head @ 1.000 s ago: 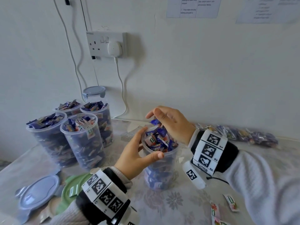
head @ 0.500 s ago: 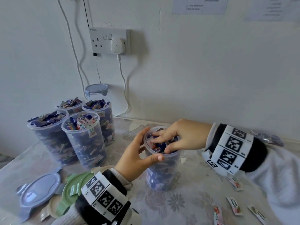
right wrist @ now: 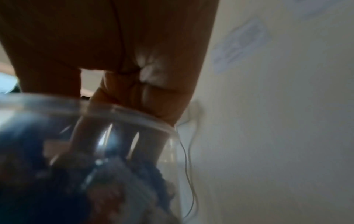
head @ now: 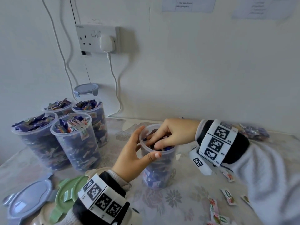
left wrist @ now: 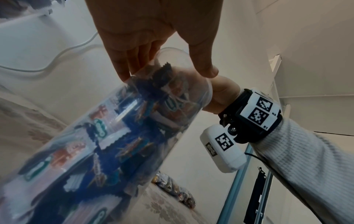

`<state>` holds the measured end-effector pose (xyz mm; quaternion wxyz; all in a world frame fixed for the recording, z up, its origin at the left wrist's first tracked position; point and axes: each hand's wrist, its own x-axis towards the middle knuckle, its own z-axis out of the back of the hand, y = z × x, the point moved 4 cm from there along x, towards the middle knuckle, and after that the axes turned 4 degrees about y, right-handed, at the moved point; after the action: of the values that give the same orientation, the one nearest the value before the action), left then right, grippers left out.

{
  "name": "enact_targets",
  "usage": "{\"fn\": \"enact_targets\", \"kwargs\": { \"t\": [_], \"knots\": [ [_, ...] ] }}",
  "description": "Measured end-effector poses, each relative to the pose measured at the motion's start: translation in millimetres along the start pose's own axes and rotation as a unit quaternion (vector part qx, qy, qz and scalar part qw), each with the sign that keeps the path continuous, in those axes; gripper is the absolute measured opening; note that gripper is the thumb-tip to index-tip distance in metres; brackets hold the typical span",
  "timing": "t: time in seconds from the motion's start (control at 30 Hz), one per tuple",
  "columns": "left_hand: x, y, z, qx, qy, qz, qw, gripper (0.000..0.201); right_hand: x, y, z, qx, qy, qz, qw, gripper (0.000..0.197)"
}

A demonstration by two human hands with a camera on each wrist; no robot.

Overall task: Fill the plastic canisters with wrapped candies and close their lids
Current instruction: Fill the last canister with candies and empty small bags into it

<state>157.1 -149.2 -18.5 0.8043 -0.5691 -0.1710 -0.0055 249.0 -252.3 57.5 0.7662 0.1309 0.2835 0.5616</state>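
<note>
A clear canister [head: 158, 166] stands upright on the tabletop [head: 186, 198], near the middle, almost full of wrapped candies [left wrist: 122, 136]. The left hand [head: 131, 158] holds it just below the rim, the grip wrapped round the wall with the thumb [head: 155, 155] on the near side and the fingers on the far side. The right hand [head: 170, 135] reaches into the open mouth from the right, its fingers [head: 152, 137] down among the top candies; whether that grip pinches a candy or only presses on them cannot be told.

To the left stand four open canisters [head: 76, 143], heaped with candies, and behind them, by the wall, a lidded one [head: 86, 90]. A blue lid [head: 28, 199] and a green lid [head: 68, 194] lie at the near left. Loose candies [head: 228, 194] lie on the tabletop at the right, and a bag of candies [head: 254, 133] sits by the wall.
</note>
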Motion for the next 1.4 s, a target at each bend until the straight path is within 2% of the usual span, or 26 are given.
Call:
{"fn": "enact_targets", "kwargs": {
  "t": [0.07,0.17,0.27,0.33,0.4,0.47,0.53,0.57,0.6,0.67,0.7,0.77,0.83,0.9,1.0,1.03,1.1,1.2,1.23,1.3,1.33,1.4],
  "knots": [
    [0,-1,0,0.013,-0.002,-0.006,1.000,0.108,-4,-1,3,0.075,-0.035,0.011,0.997,0.028],
    [0,-3,0,0.018,-0.002,-0.020,1.000,0.109,-13,0,3,0.145,-0.133,0.035,0.980,0.025],
    [-1,-6,1,0.045,-0.002,-0.016,0.999,0.106,-32,-2,-2,0.179,-0.265,0.033,0.947,0.020],
    [-4,-11,2,0.094,-0.025,-0.006,0.995,0.102,-48,-5,-8,0.198,-0.331,0.033,0.922,0.021],
    [-10,-22,-1,0.171,-0.067,-0.033,0.982,0.089,-72,-10,-20,0.222,-0.381,0.022,0.897,0.021],
    [-19,-37,-6,0.245,-0.142,-0.092,0.955,0.074,-99,-17,-33,0.226,-0.408,-0.005,0.885,0.022],
    [-31,-56,-17,0.254,-0.204,-0.164,0.931,0.051,-126,-28,-47,0.223,-0.416,-0.044,0.881,0.024],
    [-36,-66,-28,0.236,-0.203,-0.198,0.929,0.039,-139,-36,-55,0.229,-0.414,-0.066,0.879,0.025],
    [-40,-73,-40,0.207,-0.175,-0.227,0.935,0.029,-150,-45,-63,0.235,-0.407,-0.092,0.878,0.026],
    [-43,-76,-72,0.151,-0.063,-0.246,0.955,0.017,-173,-71,-81,0.225,-0.376,-0.161,0.884,0.025],
    [-43,-72,-92,0.142,0.004,-0.232,0.962,0.015,-183,-85,-89,0.209,-0.350,-0.200,0.891,0.023],
    [-37,-58,-134,0.160,0.137,-0.160,0.965,0.018,-204,-115,-107,0.175,-0.263,-0.283,0.905,0.025],
    [-27,-39,-175,0.216,0.244,-0.077,0.942,0.027,-225,-144,-127,0.148,-0.160,-0.355,0.909,0.042],
    [-13,-21,-210,0.275,0.327,-0.005,0.904,0.038,-243,-165,-145,0.128,-0.082,-0.407,0.900,0.058],
    [10,-4,-247,0.343,0.392,0.044,0.852,0.051,-262,-179,-167,0.111,-0.009,-0.445,0.889,0.091],
    [16,2,-256,0.370,0.404,0.057,0.835,0.054,-267,-179,-172,0.110,0.007,-0.446,0.888,0.090],
    [25,12,-268,0.409,0.429,0.082,0.801,0.060,-271,-171,-180,0.107,0.032,-0.424,0.899,0.084],
    [29,14,-280,0.439,0.469,0.089,0.761,0.060,-273,-150,-185,0.113,0.082,-0.355,0.924,0.110],
    [29,13,-282,0.449,0.478,0.089,0.749,0.058,-273,-147,-185,0.122,0.085,-0.335,0.931,0.111],
    [27,10,-284,0.465,0.488,0.092,0.733,0.056,-274,-148,-184,0.134,0.065,-0.314,0.938,0.095],
    [24,8,-283,0.470,0.490,0.091,0.728,0.055,-274,-150,-183,0.131,0.047,-0.309,0.941,0.084],
    [14,0,-282,0.474,0.494,0.083,0.724,0.053,-272,-157,-182,0.104,0.022,-0.304,0.947,0.076]
  ]
}}
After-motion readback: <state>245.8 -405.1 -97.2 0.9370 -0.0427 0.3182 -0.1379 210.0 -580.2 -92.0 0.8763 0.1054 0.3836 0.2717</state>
